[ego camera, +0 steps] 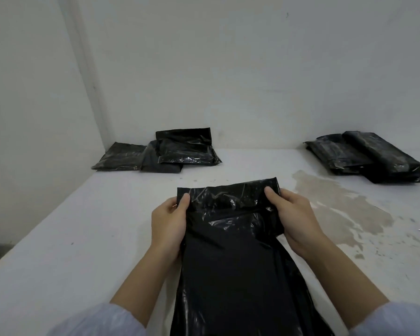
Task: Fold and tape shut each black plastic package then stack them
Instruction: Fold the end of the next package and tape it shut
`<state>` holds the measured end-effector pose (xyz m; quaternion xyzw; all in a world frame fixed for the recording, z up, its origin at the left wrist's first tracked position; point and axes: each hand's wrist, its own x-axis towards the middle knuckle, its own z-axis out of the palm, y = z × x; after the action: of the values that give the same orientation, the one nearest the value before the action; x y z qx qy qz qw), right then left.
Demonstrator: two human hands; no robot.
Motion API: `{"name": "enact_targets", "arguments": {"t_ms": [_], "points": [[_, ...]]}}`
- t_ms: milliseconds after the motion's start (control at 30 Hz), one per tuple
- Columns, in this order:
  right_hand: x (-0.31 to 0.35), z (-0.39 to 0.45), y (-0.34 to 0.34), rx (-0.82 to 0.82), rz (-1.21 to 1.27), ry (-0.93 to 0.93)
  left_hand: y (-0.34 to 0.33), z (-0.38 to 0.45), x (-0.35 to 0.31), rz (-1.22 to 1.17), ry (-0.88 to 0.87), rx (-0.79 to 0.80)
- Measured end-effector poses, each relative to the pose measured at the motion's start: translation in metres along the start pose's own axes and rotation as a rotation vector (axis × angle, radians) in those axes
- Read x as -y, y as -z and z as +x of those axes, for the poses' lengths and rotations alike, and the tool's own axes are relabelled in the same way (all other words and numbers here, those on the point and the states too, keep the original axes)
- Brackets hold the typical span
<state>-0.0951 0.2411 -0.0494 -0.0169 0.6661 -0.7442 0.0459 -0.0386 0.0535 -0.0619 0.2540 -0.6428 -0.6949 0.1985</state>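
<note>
Over the white bench [87, 238], both hands grip a black package [230, 251] near its top; left hand [169, 224] and right hand [292, 218] fingers hidden behind, bottom cut off.

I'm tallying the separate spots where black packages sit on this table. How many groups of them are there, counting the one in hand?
3: the held package at front centre, a loose pile at the back left corner, a stack at back right. How many packages each pile holds is hidden.
</note>
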Motion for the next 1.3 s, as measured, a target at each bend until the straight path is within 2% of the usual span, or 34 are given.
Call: {"name": "enact_targets", "arguments": {"t_ms": [100, 267, 333, 400, 467, 533, 633, 700, 833, 933, 1067, 1167, 1233, 1300], "points": [[-0.011, 0.0, -0.005, -0.066, 0.004, 0.098, -0.005, 0.001, 0.004, 0.029, -0.126, -0.032], [-0.019, 0.005, -0.005, -0.116, 0.052, 0.122, -0.003, 0.003, 0.004, -0.142, -0.139, -0.01], [-0.023, 0.005, -0.006, -0.185, -0.072, 0.239, -0.002, 0.004, 0.004, -0.133, -0.165, -0.012], [-0.024, 0.005, -0.005, -0.243, -0.325, 0.435, -0.001, 0.007, 0.003, -0.089, -0.166, 0.007], [-0.019, 0.009, 0.0, -0.244, -0.56, 0.492, 0.004, 0.012, -0.002, -0.03, -0.141, 0.041], [-0.011, 0.016, 0.01, -0.197, -0.652, 0.379, 0.011, 0.015, -0.01, 0.032, -0.117, 0.081], [0.007, 0.015, 0.021, -0.029, -0.378, 0.052, 0.018, 0.016, -0.019, 0.108, -0.106, 0.084], [0.015, 0.009, 0.02, 0.05, -0.269, -0.076, 0.019, 0.016, -0.02, 0.079, -0.073, 0.083], [0.016, 0.006, 0.017, 0.105, -0.165, -0.139, 0.017, 0.013, -0.019, -0.103, 0.111, 0.168], [0.01, 0.006, 0.015, 0.055, -0.247, -0.131, 0.013, 0.01, -0.013, -0.05, 0.127, 0.211], [-0.003, 0.009, 0.013, -0.047, -0.382, -0.031, 0.01, 0.01, 0.003, 0.192, -0.021, 0.117], [-0.008, 0.011, 0.014, -0.174, -0.538, 0.132, 0.006, 0.007, 0.014, 0.546, -0.375, -0.033], [-0.008, 0.01, 0.015, -0.228, -0.532, 0.211, 0.003, 0.002, 0.012, 0.575, -0.483, -0.105], [-0.005, 0.008, 0.015, -0.22, -0.445, 0.221, 0.002, 0.002, 0.01, 0.506, -0.494, -0.122]]}}
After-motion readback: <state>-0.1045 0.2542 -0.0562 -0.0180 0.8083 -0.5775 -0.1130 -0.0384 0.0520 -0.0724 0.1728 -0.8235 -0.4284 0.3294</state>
